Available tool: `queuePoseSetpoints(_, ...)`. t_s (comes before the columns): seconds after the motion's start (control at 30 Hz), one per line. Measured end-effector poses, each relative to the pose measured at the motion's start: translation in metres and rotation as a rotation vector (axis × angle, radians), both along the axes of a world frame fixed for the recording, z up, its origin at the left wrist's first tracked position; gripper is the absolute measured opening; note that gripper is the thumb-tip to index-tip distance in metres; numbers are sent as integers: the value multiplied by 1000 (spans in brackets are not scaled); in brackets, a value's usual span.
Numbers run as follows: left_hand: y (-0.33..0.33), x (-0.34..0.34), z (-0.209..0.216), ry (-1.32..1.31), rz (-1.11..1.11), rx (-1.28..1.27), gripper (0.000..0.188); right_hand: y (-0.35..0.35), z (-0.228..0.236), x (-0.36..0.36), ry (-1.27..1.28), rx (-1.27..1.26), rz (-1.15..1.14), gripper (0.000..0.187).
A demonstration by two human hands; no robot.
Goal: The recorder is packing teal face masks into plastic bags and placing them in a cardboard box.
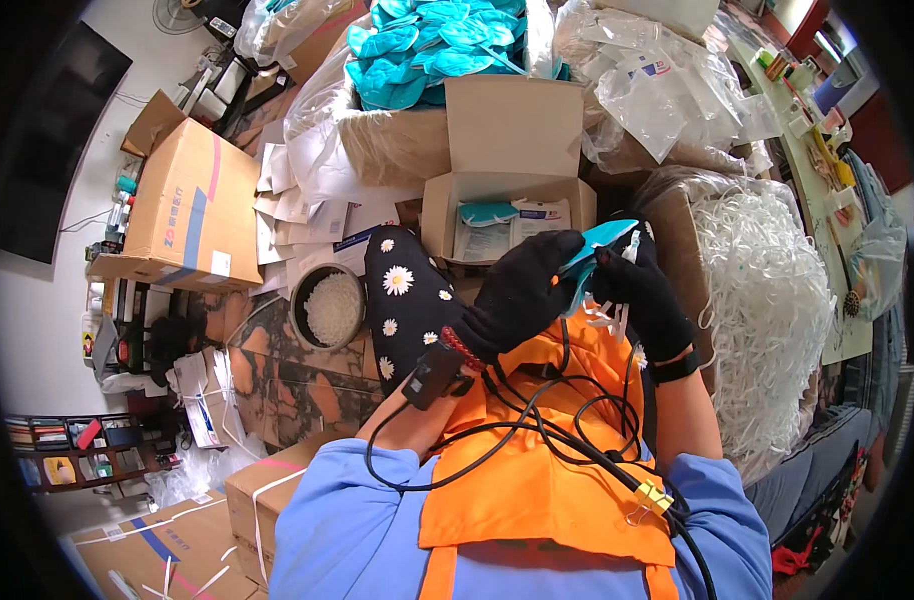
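A turquoise face mask (609, 236) is up in front of my lap, between both hands. My left hand (520, 293), in a black glove, closes on the mask's left side. At the mask's right edge, my black-gloved right hand (645, 303) is also closed, with a white strap (632, 246) at its fingers. More white strap ends (607, 320) dangle below. Just beyond the hands stands an opened small carton (512, 125), its lid raised, with a folded turquoise mask (488, 213) and clear packets (543, 220) inside.
A plastic-lined box (392, 140) heaped with turquoise masks stands ahead. At right, a carton overflows with white straps (762, 290); clear bags (667, 100) lie behind it. A bowl (300, 325) of small white pieces sits left of my knee. Cables (537, 425) cross my orange apron. A large carton (192, 205) stands left.
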State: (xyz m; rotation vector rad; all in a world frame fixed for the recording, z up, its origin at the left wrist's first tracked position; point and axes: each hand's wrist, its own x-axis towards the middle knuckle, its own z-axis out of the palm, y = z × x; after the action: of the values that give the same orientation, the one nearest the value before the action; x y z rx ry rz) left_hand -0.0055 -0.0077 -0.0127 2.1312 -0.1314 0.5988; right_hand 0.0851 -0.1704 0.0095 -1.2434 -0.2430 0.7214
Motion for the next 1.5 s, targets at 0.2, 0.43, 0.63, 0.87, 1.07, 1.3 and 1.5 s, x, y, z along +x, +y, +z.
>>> queuePoseSetpoints(0.2, 2, -2, 1, 91, 39, 247, 18, 4, -8, -2, 93, 3, -107, 13)
queuePoseSetpoints(0.43, -27, -15, 12, 98, -82, -113, 9, -5, -61, 27, 158, 311, -210, 15)
queuePoseSetpoints(0.63, -58, -33, 40, -101, -374, -79, 13, -136, -89, 123, -233, 85, -329, 17)
queuePoseSetpoints(0.87, -22, 15, 28, 214, -35, -136, 23, -58, -1, 34, -78, -55, -309, 24)
queuePoseSetpoints(1.07, -29, 7, 43, 180, 194, 81, 28, -15, 0, 2, -248, -194, -221, 16)
queuePoseSetpoints(1.3, -18, 4, 31, 131, 126, 326, 33, -11, -11, 2, -460, -251, -83, 13)
queuePoseSetpoints(1.5, -18, 5, 24, 53, -110, 462, 19, -2, -13, 4, 283, 171, -230, 12)
